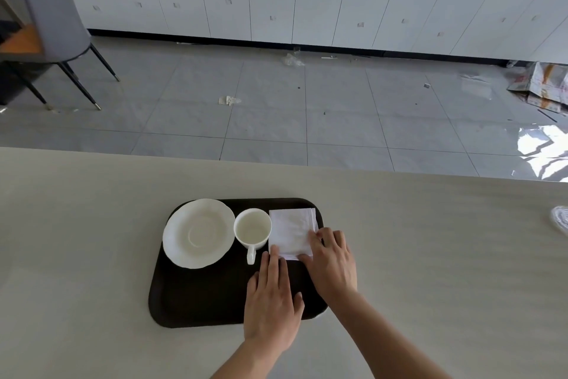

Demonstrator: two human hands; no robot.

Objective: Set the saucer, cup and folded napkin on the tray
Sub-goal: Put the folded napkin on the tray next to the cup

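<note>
A dark brown tray (199, 295) lies on the pale table. On its far left sits a white scalloped saucer (198, 232). Right of the saucer stands an empty white cup (252, 229), its handle pointing toward me. A folded white napkin (290, 231) lies flat on the tray's far right part. My left hand (272, 301) rests flat, palm down, with its fingertips on the napkin's near left corner. My right hand (333, 262) lies flat too, its fingertips pressing the napkin's near right edge. Neither hand grips anything.
The pale table (92, 255) stretches wide on both sides of the tray. A clear plastic item (561, 223) lies at the table's right edge. Beyond the table are a tiled floor, a grey chair (52, 25) at far left, and white cabinets.
</note>
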